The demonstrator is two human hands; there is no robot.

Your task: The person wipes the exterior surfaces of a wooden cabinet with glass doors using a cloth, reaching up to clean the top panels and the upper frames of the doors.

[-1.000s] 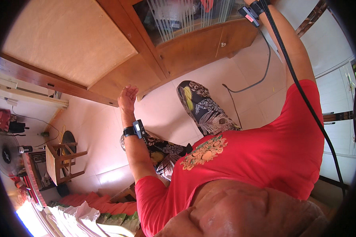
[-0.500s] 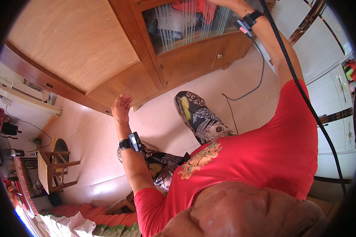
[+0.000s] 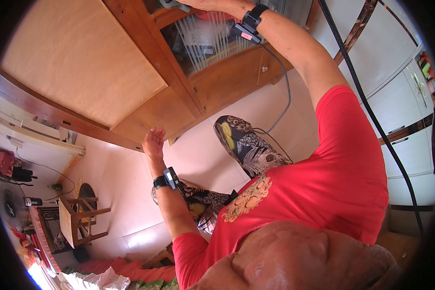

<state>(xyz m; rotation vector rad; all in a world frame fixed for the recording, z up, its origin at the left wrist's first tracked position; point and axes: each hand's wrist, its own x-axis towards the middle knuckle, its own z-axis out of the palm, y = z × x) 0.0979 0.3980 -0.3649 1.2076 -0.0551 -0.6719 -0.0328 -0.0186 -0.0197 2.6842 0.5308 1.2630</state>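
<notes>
My right arm reaches up across the front of a wooden cabinet [image 3: 152, 104]. At the top edge of the view, my right hand [image 3: 205, 4] is partly cut off, its fingers on what looks like a grey cloth [image 3: 175, 5]. The cloth lies against the cabinet's upper part, above a lower glass pane [image 3: 203, 46] with pale stripes. My left hand [image 3: 153, 142] hangs open near the cabinet's lower edge, fingers loosely bent and nothing in them. A black band with a small device is strapped on each wrist.
A thin cable [image 3: 289, 92] runs from my right wrist down past my knee. A thick black cable [image 3: 365, 99] crosses the right side. A wooden stool [image 3: 70, 222] and a fan [image 3: 9, 205] stand at the left. White cupboards [image 3: 406, 159] line the right.
My right hand has moved left along the cabinet's upper part, and the grey cloth has come into view. My left hand has shifted slightly down and to the right in the view.
</notes>
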